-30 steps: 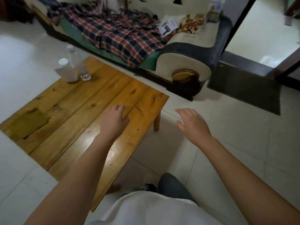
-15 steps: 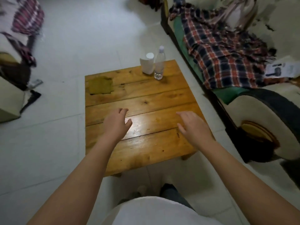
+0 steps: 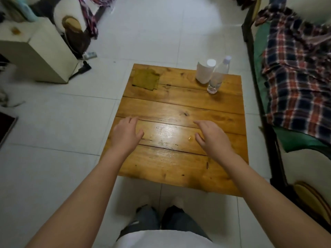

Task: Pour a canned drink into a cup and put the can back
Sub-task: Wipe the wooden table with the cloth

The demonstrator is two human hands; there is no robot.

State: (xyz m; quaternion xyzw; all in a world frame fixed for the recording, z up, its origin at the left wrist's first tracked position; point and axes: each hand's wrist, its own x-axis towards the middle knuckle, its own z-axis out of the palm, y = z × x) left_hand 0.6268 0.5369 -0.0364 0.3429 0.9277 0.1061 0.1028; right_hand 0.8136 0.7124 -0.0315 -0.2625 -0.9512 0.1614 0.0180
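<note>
Drink bottle (image 3: 218, 74), clear plastic rather than a can, stands at the desk's (image 3: 179, 106) far right corner, touching or just beside a white cup-like container (image 3: 204, 72). Both hands, left hand (image 3: 125, 136) and right hand (image 3: 213, 136), hover with relaxed fingers, holding nothing, over the desk's near half, well apart from both. Likely step: the reach, not yet begun. Next move calls for extending toward the far right corner.

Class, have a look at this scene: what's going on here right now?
A person stands at a low wooden table, left hand and right hand held open above it, holding nothing. At the far right corner stand a white cup and a clear plastic bottle, untouched. Pouring hasn't begun.
</note>
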